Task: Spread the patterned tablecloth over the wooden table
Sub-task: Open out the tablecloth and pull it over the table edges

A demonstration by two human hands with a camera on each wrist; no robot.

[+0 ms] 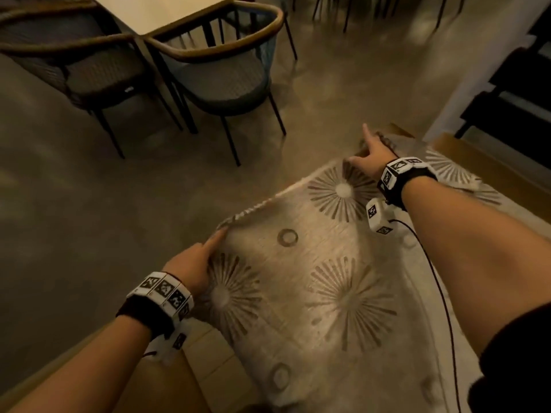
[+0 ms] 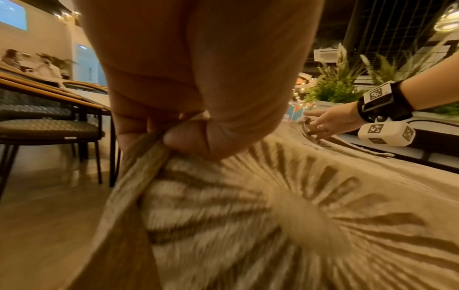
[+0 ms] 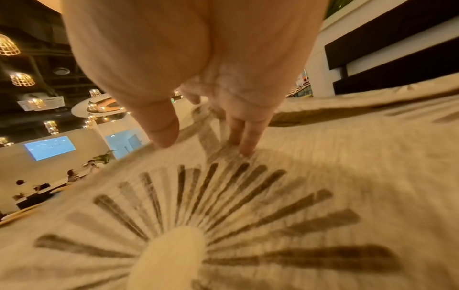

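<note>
A beige tablecloth (image 1: pixel 313 263) with brown sunburst and ring patterns lies over the wooden table (image 1: pixel 167 380), whose bare wood shows at the near left corner. My left hand (image 1: pixel 208 248) holds the cloth's left edge; in the left wrist view the thumb and fingers (image 2: pixel 161 133) pinch a fold of the tablecloth (image 2: pixel 273 206). My right hand (image 1: pixel 366 153) is at the far corner, index finger stretched out. In the right wrist view its straight fingers (image 3: pixel 246 149) touch the top of the tablecloth (image 3: pixel 248 196). The left wrist view also shows the right hand (image 2: pixel 325 121).
Two dark woven chairs (image 1: pixel 220 76) (image 1: pixel 89 64) stand at a pale table (image 1: pixel 161 10) across the floor to the left. A white pillar (image 1: pixel 465 93) and dark slats are at the far right. A black cable (image 1: pixel 441 293) hangs from my right wrist. Plants (image 2: pixel 332 88) stand behind.
</note>
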